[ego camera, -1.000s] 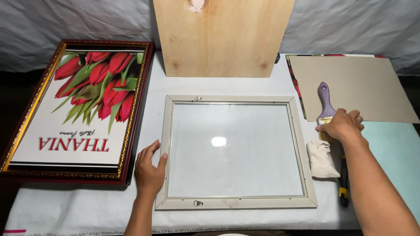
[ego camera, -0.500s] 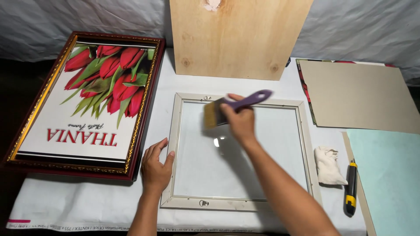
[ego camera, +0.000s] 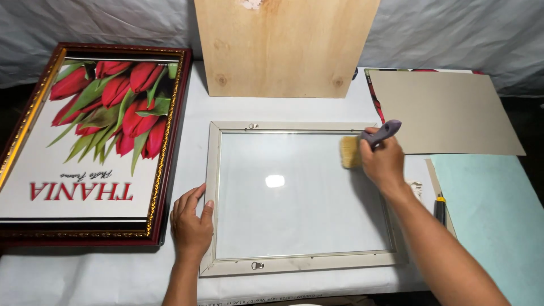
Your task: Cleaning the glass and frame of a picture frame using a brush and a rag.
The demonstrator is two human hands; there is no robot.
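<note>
A pale wooden picture frame (ego camera: 211,187) with a glass pane (ego camera: 294,198) lies face down on the white cloth. My left hand (ego camera: 191,222) rests flat on the frame's left rail, fingers spread. My right hand (ego camera: 383,163) grips a paintbrush (ego camera: 368,141) with a purple handle. Its tan bristles touch the glass near the upper right corner of the pane.
A dark red and gold frame (ego camera: 164,170) with a tulip print lies at the left. A plywood board (ego camera: 283,48) leans at the back. Grey cardboard (ego camera: 447,113) and a teal sheet (ego camera: 493,215) lie at the right, with a white rag (ego camera: 416,186) and a utility knife (ego camera: 440,207) beside my right forearm.
My right hand picked the brush up from the right side, swept it over the glass's upper left, and has now carried it to the upper right. My left hand stayed on the frame.
</note>
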